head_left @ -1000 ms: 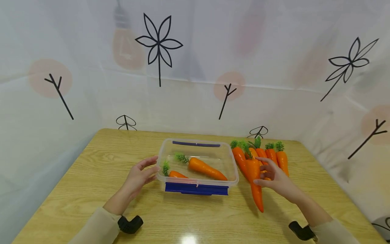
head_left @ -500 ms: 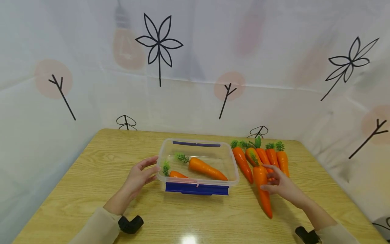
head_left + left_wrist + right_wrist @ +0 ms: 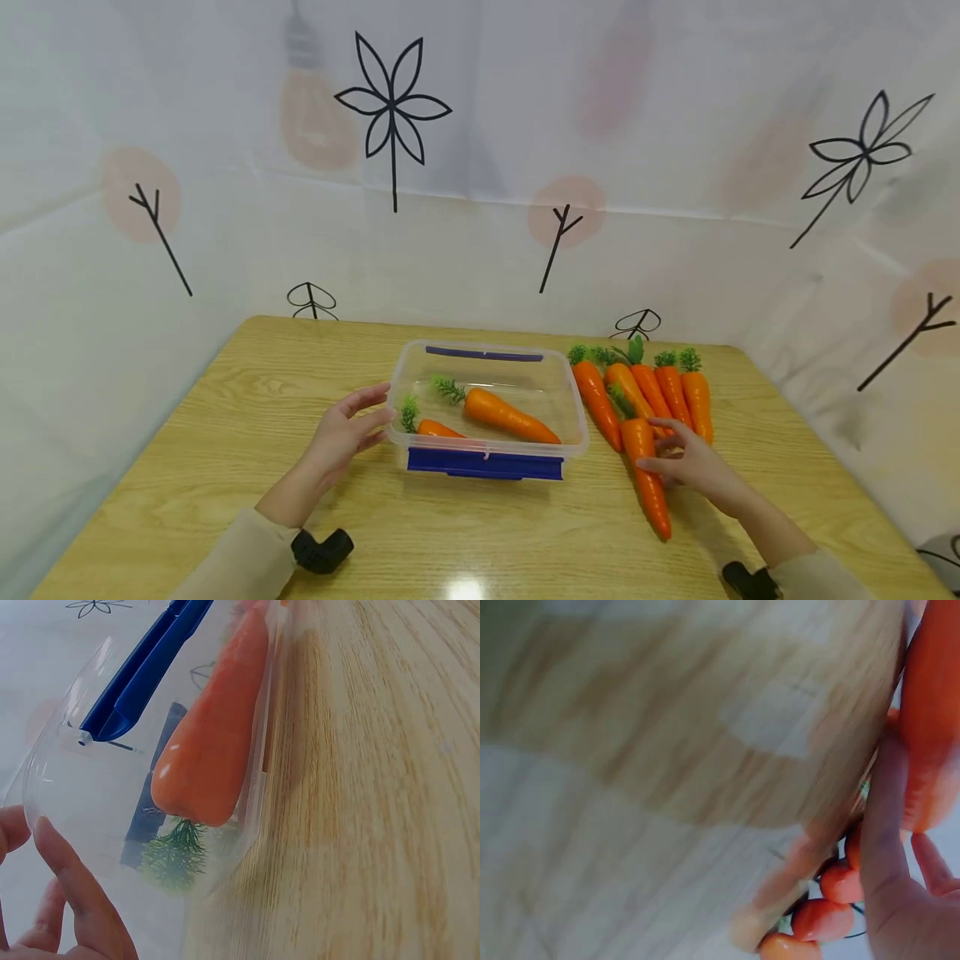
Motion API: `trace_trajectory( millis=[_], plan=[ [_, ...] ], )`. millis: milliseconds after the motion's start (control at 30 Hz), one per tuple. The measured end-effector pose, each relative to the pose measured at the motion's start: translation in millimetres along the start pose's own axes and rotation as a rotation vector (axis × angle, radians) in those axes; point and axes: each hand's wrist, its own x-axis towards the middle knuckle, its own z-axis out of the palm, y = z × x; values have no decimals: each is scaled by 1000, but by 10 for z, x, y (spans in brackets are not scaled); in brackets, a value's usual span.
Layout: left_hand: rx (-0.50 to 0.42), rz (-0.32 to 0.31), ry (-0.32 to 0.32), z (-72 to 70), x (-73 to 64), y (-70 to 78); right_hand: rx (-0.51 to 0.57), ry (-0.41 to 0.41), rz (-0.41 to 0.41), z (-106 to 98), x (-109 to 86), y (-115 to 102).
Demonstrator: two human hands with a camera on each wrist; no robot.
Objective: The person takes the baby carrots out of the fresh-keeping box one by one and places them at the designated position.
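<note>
My right hand pinches an orange carrot between thumb and fingers, in front of the row of carrots. The carrot's green top points away from me and its tip towards me. In the right wrist view the same carrot runs along the right edge beside the thumb. My left hand rests its spread thumb and fingertips against the left side of a clear plastic box with blue latches. One carrot lies across the box; a second carrot is partly hidden behind its front wall.
Several more carrots lie side by side at the box's right, among them a left one and a right one. All have green tops towards the back. The wooden table ends at a patterned white cloth.
My right hand has drawn its carrot to the right and towards me, away from the box, uncovering more of the row. The left hand and the box stay put.
</note>
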Motion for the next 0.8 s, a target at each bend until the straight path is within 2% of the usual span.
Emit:
trace_trajectory(
  millis=[233, 533, 800],
  plan=[
    [-3, -2, -4, -4, -3, 11, -85, 31, -15, 18, -8, -35],
    [-9, -4, -7, -4, -5, 13, -22, 13, -79, -47, -38, -74],
    [-9, -3, -6, -3, -3, 13, -26, 52, -126, -198, -41, -208]
  ],
)
